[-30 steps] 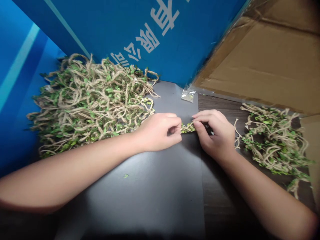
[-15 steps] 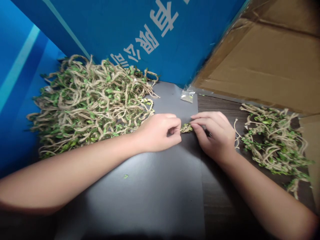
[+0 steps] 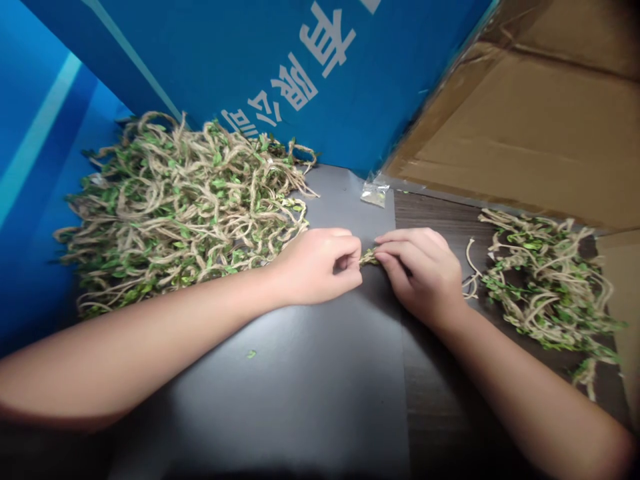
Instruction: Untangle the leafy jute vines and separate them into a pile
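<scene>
A short stretch of leafy braided twine (image 3: 369, 257) shows between my two hands, above the grey sheet (image 3: 300, 373). My left hand (image 3: 327, 265) is closed on its left end, thumb against the curled fingers. At its right end, my right hand (image 3: 423, 270) pinches it with thumb and fingertips; the rest of the strand is hidden by the hands. Loose pale twine ends (image 3: 471, 270) stick out just right of my right hand. A large heap of twine with green leaves (image 3: 190, 207) lies left of my left hand.
A smaller pile of leafy twine (image 3: 550, 287) lies on the dark wood surface (image 3: 435, 208) at the right. Behind are a blue panel with white characters (image 3: 200, 60) and a cardboard box (image 3: 540, 133). A small clear packet (image 3: 374, 194) and a leaf bit (image 3: 251, 354) rest on the sheet.
My right hand has moved slightly left, closer to my left hand, and less of the braided twine shows between them. My left hand has hardly moved.
</scene>
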Demonstrator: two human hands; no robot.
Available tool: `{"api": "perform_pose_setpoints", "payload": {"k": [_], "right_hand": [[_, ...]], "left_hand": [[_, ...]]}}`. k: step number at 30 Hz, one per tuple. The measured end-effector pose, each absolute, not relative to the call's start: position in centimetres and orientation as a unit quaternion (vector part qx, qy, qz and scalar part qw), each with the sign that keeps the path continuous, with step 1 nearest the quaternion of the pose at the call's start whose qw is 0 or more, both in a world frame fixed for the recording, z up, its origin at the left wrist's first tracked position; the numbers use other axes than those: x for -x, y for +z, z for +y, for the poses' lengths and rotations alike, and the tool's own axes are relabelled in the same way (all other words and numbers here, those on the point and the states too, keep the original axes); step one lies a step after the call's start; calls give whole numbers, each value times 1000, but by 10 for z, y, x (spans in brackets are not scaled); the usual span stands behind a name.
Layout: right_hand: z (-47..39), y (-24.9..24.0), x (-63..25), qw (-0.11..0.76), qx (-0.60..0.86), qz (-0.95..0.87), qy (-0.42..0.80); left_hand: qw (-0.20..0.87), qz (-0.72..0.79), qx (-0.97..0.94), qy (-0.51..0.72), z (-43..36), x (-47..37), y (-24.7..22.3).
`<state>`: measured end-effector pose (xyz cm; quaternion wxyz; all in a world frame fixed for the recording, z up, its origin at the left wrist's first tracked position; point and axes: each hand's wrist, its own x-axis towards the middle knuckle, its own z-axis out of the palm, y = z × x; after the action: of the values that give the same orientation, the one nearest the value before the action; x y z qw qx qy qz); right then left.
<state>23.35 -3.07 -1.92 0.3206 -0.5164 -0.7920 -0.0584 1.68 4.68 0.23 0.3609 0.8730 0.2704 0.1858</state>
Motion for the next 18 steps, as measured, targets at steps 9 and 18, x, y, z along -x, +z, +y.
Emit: {"api": "perform_pose_setpoints", "payload": {"k": [9, 18], "right_hand": [[-36, -20, -235, 430, 581, -691, -12], [-34, -14, -230, 454, 491, -738, 90]], "left_hand": [[356, 261, -878, 183, 48, -17, 3], [366, 261, -874, 183, 48, -16, 2]]}}
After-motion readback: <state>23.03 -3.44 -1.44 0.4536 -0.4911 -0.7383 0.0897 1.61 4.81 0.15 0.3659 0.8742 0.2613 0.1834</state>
